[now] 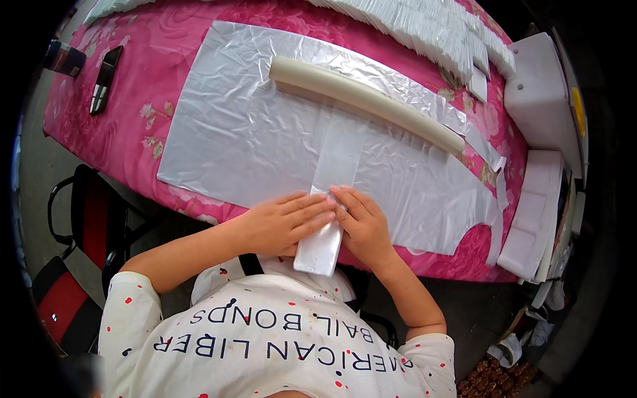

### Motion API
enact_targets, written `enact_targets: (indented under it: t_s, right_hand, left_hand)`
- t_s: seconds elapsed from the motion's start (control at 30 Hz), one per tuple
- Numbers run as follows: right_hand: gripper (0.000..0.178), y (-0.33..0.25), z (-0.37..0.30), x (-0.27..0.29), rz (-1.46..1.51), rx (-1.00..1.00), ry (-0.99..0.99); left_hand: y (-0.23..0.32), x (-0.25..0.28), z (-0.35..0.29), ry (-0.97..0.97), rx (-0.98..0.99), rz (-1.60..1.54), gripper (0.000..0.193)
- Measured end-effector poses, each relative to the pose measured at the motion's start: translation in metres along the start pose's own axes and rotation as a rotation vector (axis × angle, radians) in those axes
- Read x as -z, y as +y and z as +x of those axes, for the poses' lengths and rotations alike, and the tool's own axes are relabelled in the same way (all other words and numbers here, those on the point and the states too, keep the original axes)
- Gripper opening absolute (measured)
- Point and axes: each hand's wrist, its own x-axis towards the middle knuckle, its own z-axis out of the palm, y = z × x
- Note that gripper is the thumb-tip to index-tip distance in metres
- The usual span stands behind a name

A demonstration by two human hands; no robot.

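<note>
A narrow folded strip of clear plastic film lies in front of me, its near end sticking out past the table edge toward my body. My left hand rests on it with fingers stretched out flat, its thumb mostly hidden. Against its right side lies my right hand, fingers extended and the tips almost meeting those of the left. Beyond the hands, the strip runs onto a wide sheet of shiny clear plastic spread over the table. Across that sheet lies a long cream-coloured tube.
A pink floral tablecloth covers the table. White folded packets are piled along the far side. A black phone and dark container sit left. Torn film scraps and white foam blocks flank the right; red-black chairs stand left.
</note>
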Motion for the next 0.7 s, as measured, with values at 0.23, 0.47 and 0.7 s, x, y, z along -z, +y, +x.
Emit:
enact_targets:
  t_s: [0.23, 0.47, 0.7]
  right_hand:
    - [0.026, 0.006, 0.007, 0.013, 0.142, -0.106, 0.006]
    - [0.023, 0.016, 0.053, 0.028, 0.523, -0.859, -0.21]
    - [0.033, 0.035, 0.072, 0.034, 0.722, -0.99, -0.379]
  left_hand:
    - [-0.007, -0.003, 0.011, 0.097, 0.25, -0.105, 0.057]
    - [-0.013, 0.019, 0.036, 0.115, 0.735, -0.645, 0.047]
    - [-0.002, -0.006, 0.035, 0.119, 0.356, 0.062, 0.069]
